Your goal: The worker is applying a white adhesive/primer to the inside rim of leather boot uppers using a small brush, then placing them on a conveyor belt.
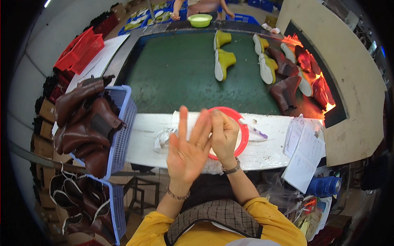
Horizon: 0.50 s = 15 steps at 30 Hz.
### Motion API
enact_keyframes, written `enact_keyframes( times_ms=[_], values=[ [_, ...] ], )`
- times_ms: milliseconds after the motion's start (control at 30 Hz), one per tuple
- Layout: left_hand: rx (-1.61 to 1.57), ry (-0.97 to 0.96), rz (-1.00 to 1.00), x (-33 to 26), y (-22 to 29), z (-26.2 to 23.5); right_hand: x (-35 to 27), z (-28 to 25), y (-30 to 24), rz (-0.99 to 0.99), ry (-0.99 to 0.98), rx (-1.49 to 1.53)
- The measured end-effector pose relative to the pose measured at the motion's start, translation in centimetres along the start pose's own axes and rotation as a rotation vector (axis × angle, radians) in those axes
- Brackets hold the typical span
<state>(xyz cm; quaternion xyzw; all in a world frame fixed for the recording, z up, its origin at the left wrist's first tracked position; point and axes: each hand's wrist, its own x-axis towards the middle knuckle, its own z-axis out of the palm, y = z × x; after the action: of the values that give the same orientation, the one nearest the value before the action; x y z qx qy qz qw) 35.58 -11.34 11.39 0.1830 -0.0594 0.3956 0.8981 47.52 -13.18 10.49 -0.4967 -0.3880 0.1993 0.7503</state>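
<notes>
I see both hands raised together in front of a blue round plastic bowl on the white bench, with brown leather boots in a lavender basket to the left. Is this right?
Not quite: the round plastic bowl is red, not blue, as the head view shows. The rest holds: the left hand and right hand meet in front of it above the white bench, and brown leather boots fill the lavender basket on the left.

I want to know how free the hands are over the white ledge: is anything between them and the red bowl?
Nothing visible. The right hand is raised right in front of the red bowl, covering its left part; the left hand is open beside it, touching the right fingers.
</notes>
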Motion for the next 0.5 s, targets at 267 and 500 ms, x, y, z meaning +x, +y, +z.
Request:
enact_keyframes(
  times_ms=[267, 500],
  values=[
    [0.833, -0.083, 0.404, 2.6, 0.5, 0.9, -1.7, 0.9, -0.5, -0.111, -0.344, 0.165],
    [0.914, 0.156, 0.122, -1.6, -3.0, -4.8, 3.3, 1.4, -4.2, 0.08, -0.474, 0.356]
  ],
)
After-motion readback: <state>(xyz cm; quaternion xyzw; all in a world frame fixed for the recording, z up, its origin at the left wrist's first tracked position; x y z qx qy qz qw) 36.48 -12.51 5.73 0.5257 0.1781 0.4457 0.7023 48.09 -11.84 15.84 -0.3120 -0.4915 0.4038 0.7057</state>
